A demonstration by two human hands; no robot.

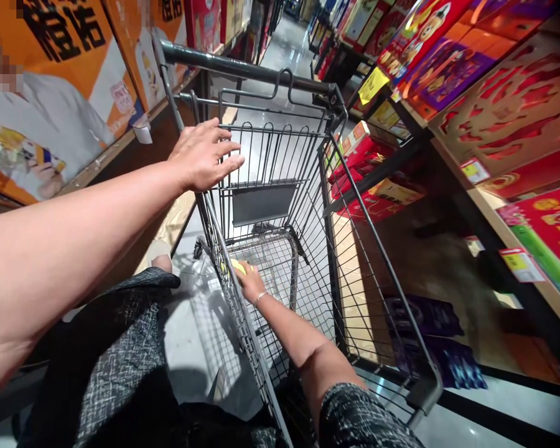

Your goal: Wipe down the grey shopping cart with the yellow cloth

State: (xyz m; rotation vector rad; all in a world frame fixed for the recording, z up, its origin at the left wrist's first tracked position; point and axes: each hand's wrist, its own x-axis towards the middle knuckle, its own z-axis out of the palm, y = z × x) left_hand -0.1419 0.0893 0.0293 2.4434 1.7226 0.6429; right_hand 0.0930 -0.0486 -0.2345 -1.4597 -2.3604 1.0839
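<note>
A grey wire shopping cart [354,180] stands in front of me, its handle bar at the far end. My left hand [206,154] rests on the cart's left top rim near the child-seat rack, fingers spread and holding nothing. Down inside the basket, by the left wire side, my right hand [251,281] holds a yellow cloth [238,267], partly hidden by the hand and the rim. A thin bracelet circles the right wrist. Beneath the rack's hooked wires hangs a grey panel [264,203].
Shelves with red and purple gift boxes [448,81] line the right side. Large orange cartons [93,68] stand on the left shelf. Dark purple packages [429,317] lie low at right. A shiny aisle floor [287,46] runs beyond the handle.
</note>
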